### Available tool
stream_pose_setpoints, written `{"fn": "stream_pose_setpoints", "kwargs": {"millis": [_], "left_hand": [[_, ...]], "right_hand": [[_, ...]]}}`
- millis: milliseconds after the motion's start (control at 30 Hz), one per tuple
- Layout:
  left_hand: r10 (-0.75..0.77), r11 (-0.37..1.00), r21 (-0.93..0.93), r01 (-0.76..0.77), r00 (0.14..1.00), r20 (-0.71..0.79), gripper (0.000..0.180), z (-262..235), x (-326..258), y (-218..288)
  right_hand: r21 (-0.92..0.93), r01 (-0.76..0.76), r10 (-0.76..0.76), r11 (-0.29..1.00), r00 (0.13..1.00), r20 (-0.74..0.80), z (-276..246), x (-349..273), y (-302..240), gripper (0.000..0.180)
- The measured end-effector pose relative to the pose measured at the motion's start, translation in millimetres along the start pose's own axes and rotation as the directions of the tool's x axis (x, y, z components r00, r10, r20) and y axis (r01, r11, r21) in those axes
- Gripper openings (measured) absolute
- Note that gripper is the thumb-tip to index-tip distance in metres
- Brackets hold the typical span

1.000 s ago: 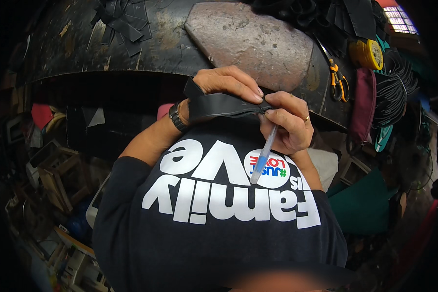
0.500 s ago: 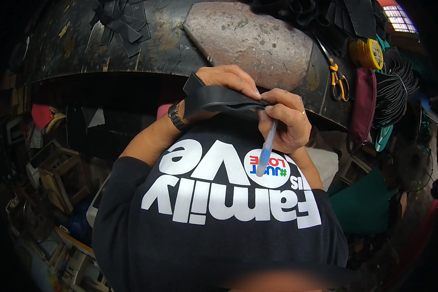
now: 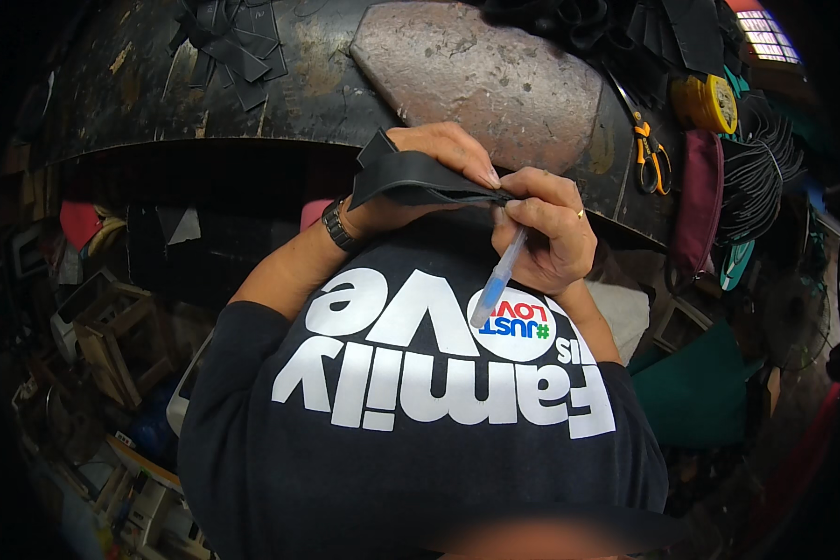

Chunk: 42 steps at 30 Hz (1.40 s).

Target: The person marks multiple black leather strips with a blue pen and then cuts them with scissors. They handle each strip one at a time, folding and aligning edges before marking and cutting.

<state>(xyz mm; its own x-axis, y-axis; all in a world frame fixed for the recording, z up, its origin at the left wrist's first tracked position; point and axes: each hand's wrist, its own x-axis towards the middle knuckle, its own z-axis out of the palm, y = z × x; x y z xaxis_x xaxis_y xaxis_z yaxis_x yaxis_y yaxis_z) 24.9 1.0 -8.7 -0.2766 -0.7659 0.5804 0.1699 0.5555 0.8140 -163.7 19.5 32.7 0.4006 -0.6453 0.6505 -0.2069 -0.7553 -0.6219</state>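
Observation:
A folded black strap (image 3: 420,179), leather-like, is gripped by my left hand (image 3: 443,149), whose fingers lie along its far side. Its loose end sticks up by the left wrist, and the looped part bulges toward me. At the strap's right tip, the thumb and fingers of my right hand (image 3: 555,224) are closed. A clear pen with a blue section (image 3: 499,280) is tucked in the right hand and slants down over my shirt. My right fingertips also pinch the strap's tip; the exact contact there is partly hidden.
Just beyond my hands, a brown stone slab (image 3: 485,79) lies on the dark worktable (image 3: 308,65). Orange-handled scissors (image 3: 651,159), a yellow spool (image 3: 705,103) and a maroon pouch (image 3: 698,201) are at the right. Black cut pieces (image 3: 233,47) lie far left.
The strap has tilted slightly in my hands, showing more of its broad face. The pen's lower end has swung a little left and up. Both hands keep their hold.

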Motion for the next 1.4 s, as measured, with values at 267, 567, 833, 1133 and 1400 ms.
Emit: {"fn": "stream_pose_setpoints", "kwargs": {"millis": [267, 567, 833, 1133, 1400], "left_hand": [[-0.007, 1.0, 0.004, 0.007, 1.0, 0.008, 0.019, -0.4, 0.0, -1.0], [-0.036, 0.998, 0.047, 0.035, 0.999, 0.016, 0.02, -0.8, -2.5, 2.2], [-0.113, 0.989, -0.099, 0.109, 0.993, -0.031, 0.021, 0.0, -0.7, 7.9], [-0.449, 0.866, -0.278, 0.416, 0.891, -0.065, 0.017, 14.3, -5.8, 13.2], [-0.46, 0.85, -0.308, 0.427, 0.887, -0.039, 0.022, 13.8, -3.6, 14.0]], "right_hand": [[-0.017, -0.013, 0.013, 1.0, 1.0, 0.009, 0.0, -0.3, 0.0, 0.027], [0.025, -0.034, 0.033, 0.999, 0.999, 0.043, 0.1, 2.2, -0.2, 0.035], [-0.007, -0.192, 0.19, 0.981, 0.961, 0.2, -6.7, 14.4, 2.3, 0.019], [-0.12, -0.156, 0.18, 0.98, 0.958, 0.223, -9.1, 14.7, 12.2, 0.017], [0.731, -0.411, 0.6, 0.545, 0.8, 0.003, -36.0, 26.5, 12.0, 0.042]]}}
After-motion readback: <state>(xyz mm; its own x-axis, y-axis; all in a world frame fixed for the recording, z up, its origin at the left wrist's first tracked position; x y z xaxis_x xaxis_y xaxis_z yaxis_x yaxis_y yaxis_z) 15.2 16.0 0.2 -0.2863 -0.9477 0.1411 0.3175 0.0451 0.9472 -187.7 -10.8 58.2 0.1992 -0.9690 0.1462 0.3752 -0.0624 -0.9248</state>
